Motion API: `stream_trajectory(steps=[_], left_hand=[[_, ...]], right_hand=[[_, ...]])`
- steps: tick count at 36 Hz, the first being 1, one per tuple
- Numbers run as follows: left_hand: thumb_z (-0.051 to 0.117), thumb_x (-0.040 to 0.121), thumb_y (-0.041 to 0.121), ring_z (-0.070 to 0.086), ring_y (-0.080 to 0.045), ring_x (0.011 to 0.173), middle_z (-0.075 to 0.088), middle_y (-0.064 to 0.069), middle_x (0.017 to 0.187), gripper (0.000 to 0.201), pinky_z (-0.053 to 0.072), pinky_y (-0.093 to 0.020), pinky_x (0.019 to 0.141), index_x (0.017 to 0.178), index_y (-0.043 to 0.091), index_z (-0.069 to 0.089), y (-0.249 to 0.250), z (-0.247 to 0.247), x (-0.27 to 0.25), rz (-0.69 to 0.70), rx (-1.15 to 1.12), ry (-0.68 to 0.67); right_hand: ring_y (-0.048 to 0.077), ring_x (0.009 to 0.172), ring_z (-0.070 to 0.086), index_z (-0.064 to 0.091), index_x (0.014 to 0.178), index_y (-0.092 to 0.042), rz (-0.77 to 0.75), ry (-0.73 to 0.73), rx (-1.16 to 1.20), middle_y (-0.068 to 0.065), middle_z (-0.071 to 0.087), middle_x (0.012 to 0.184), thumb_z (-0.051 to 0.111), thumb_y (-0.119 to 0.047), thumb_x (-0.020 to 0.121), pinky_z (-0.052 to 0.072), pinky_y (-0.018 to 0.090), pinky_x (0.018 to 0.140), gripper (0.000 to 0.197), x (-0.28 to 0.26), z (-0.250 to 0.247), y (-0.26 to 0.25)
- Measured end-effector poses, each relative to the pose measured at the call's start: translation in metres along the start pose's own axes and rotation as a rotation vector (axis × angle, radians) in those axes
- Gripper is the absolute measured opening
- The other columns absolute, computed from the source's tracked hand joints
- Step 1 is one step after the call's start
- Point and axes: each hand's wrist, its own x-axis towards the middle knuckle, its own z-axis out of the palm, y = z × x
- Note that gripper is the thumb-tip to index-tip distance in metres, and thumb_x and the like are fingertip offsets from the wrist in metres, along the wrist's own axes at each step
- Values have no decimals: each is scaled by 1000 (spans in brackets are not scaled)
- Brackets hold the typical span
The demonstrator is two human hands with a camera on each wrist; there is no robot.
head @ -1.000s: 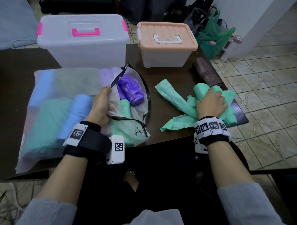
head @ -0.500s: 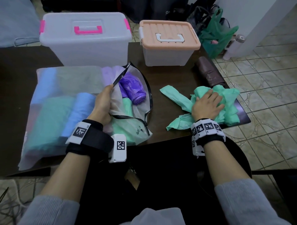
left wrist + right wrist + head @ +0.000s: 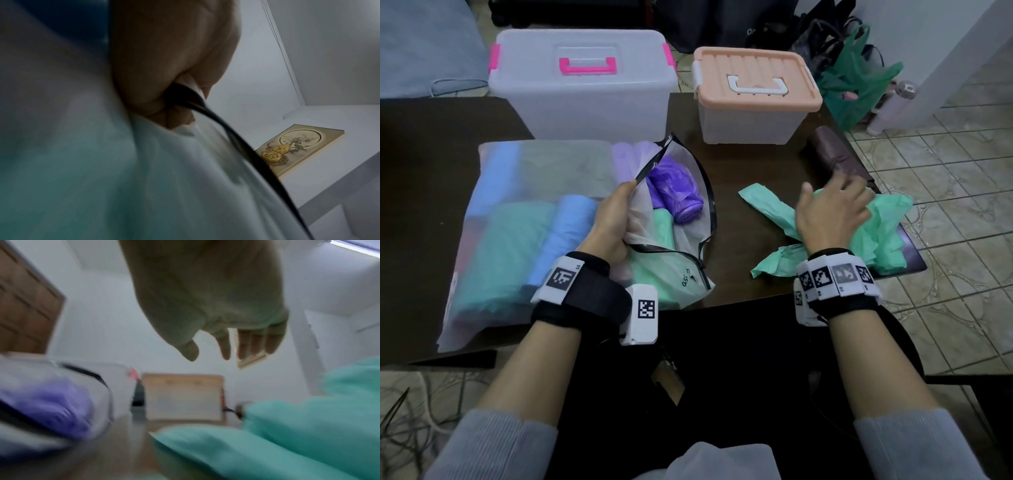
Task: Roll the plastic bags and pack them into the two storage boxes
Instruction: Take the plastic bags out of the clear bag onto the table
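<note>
A frosted zip pouch [image 3: 524,192] lies on the dark table [image 3: 736,178], holding blue, green and purple bag rolls; a purple roll [image 3: 676,195] shows in its open mouth. My left hand [image 3: 616,219] pinches the pouch's black-edged opening [image 3: 197,107]. A loose green plastic bag [image 3: 873,236] lies crumpled at the right. My right hand [image 3: 832,205] hovers just above it, fingers spread and holding nothing [image 3: 226,344]. Two closed storage boxes stand behind: a clear one with pink handle [image 3: 582,82] and one with a peach lid [image 3: 753,92].
A dark brown roll [image 3: 832,154] lies right of the peach box near the table's right edge. Green carrier bags [image 3: 856,85] and a bottle [image 3: 890,106] sit on the tiled floor beyond. My lap is just below the table's front edge.
My right hand has lifted off the green bag and opened, moving up and slightly left. The green bag has loosened. The left hand keeps its hold on the pouch edge.
</note>
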Motion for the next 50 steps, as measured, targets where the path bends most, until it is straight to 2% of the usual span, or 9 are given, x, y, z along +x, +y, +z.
stream_trajectory(steps=[6, 12, 17, 23, 29, 33, 39, 45, 50], left_hand=[[54, 90, 38, 31, -4, 32, 37, 8, 47, 29, 26, -14, 33, 68, 21, 49, 1, -7, -5, -58, -15, -62], [52, 92, 35, 33, -2, 26, 38, 7, 46, 28, 27, -12, 31, 69, 20, 49, 2, -7, -8, -32, 22, -60], [50, 93, 35, 34, -4, 34, 40, 6, 50, 28, 30, -15, 37, 70, 21, 51, -1, -8, -9, -18, 18, -65], [48, 94, 36, 42, -7, 42, 45, 5, 51, 27, 36, -19, 43, 74, 19, 52, -3, -7, -9, 29, 35, -58], [47, 95, 38, 51, -12, 59, 54, 1, 66, 28, 42, -24, 56, 78, 18, 57, -5, -10, -6, 10, -20, -99], [44, 97, 37, 59, -6, 46, 61, 7, 49, 30, 46, -17, 48, 77, 18, 56, -5, -12, -3, -1, -90, -136], [44, 96, 39, 68, -17, 67, 70, -6, 78, 35, 55, -25, 61, 96, 11, 64, -5, -15, -1, -52, -169, -195], [46, 94, 40, 66, -21, 86, 68, -7, 94, 36, 51, -34, 90, 105, 11, 66, -5, -15, 0, -47, -174, -184], [51, 92, 42, 59, -9, 66, 61, 4, 72, 26, 48, -22, 64, 86, 19, 63, -8, -15, 3, -34, -154, -132]], right_hand=[[20, 99, 59, 60, 114, -9, -65, -432, 787, 5, 62, 106, 45, -22, 97, 44, 33, 91, 26, -37, -16, -83], [12, 50, 33, 44, 85, -15, 360, -1127, 1005, 2, 31, 64, 38, -3, 95, 33, 22, 51, 17, -80, 8, -127], [8, 32, 43, 37, 77, -18, 356, -1173, 833, 0, 34, 68, 40, -14, 96, 33, 18, 36, 20, -82, 23, -123], [10, 31, 45, 36, 67, -17, 413, -1257, 821, -6, 42, 27, 43, -27, 96, 34, 24, 46, 32, -81, 20, -121], [13, 52, 47, 50, 72, -13, 414, -1354, 880, -1, 49, 51, 49, -35, 90, 38, 25, 59, 28, -83, 15, -119], [15, 63, 51, 56, 81, -15, 325, -1387, 899, 2, 56, 72, 53, -36, 90, 40, 25, 61, 22, -83, 17, -116], [12, 79, 64, 64, 99, -17, 300, -1412, 1132, -1, 69, 87, 54, -25, 94, 53, 24, 76, 13, -84, 20, -109], [18, 91, 64, 59, 107, 0, 334, -1140, 1362, 8, 66, 103, 52, -23, 96, 51, 30, 87, 26, -69, 16, -101], [22, 91, 69, 60, 110, 3, 328, -765, 1499, 12, 70, 98, 56, -24, 94, 54, 37, 87, 32, -40, -2, -91]])
